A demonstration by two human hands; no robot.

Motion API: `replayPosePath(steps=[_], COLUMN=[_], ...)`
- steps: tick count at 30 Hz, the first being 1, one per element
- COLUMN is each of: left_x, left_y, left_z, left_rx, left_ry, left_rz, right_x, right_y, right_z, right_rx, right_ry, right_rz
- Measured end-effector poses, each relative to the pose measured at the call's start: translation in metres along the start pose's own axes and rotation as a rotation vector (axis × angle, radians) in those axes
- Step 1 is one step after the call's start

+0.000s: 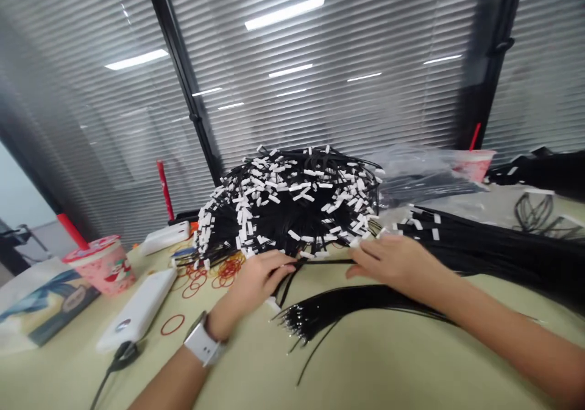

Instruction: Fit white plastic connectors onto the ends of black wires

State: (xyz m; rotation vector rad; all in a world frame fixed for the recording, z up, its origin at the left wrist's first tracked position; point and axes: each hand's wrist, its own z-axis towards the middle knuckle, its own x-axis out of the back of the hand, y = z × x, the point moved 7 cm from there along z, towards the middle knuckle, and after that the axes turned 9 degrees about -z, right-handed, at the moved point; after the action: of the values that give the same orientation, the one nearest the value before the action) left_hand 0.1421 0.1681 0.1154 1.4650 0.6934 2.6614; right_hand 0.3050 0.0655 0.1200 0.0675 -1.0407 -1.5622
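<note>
A short black cable runs level between my two hands. My left hand, with a watch on its wrist, pinches the cable's left part, and dark strands and a small white end hang below its fingers. Closed on the cable's right part is my right hand. Just behind them rises a large heap of coiled black cables with many white end pieces. Below the hands lies a bundle of black wires with shiny tips at its left end.
Red rubber bands lie scattered left of the heap. Farther left are a white power bank with a plugged-in cord, a pink cup and a tissue pack. More black cables and a clear plastic bag occupy the right.
</note>
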Motion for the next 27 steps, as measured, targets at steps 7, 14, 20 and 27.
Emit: replayPosePath(steps=[7,14,20,27], left_x=[-0.023,-0.043,-0.048,-0.049], left_y=[-0.01,-0.004,-0.006,-0.012], left_z=[0.001,-0.005,-0.008,-0.005], left_rx=[0.106,0.178,0.237,0.233], left_ry=[-0.088,-0.15,-0.111,-0.098], left_rz=[0.185,0.213,-0.029,-0.149], right_x=[-0.069,-0.016,0.007,-0.019], right_y=[0.076,-0.037,-0.107,-0.093], right_z=[-0.055,-0.014,0.003,0.0], right_rx=[-0.402,-0.11,0.043,-0.143], right_ry=[-0.638,-0.217,-0.227,-0.228], right_rz=[0.035,0.321,0.89,0.971])
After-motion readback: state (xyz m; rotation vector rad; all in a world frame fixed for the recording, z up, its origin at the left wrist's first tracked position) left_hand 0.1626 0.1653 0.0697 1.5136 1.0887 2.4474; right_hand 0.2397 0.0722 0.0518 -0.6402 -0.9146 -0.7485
